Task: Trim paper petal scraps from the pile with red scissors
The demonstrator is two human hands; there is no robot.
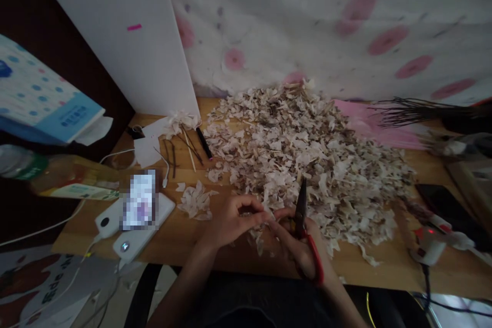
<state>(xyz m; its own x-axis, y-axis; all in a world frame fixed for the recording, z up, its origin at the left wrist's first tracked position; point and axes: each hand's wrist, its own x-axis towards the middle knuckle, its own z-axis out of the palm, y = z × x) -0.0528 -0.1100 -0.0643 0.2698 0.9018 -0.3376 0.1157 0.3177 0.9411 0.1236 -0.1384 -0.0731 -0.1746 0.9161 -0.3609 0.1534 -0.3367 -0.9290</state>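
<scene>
My left hand (232, 218) is at the near edge of the wooden table (184, 238), fingers pinched on a small pale husk piece (265, 215). My right hand (298, 246) is closed round red-handled scissors (303, 225), whose dark blades point up and away. Both hands meet just in front of a big heap of pale dried husk pieces (303, 148). A small separate cluster of the pieces (196, 200) lies left of my left hand.
A phone (140, 200) rests on white power banks (132, 225) with cables at the left. Sticks, a black pen (203, 142) and a husk flower (180, 123) lie behind. A glue gun (432, 241), a dark phone (448, 205), pink paper (369, 123) and dark wires (415, 110) are on the right.
</scene>
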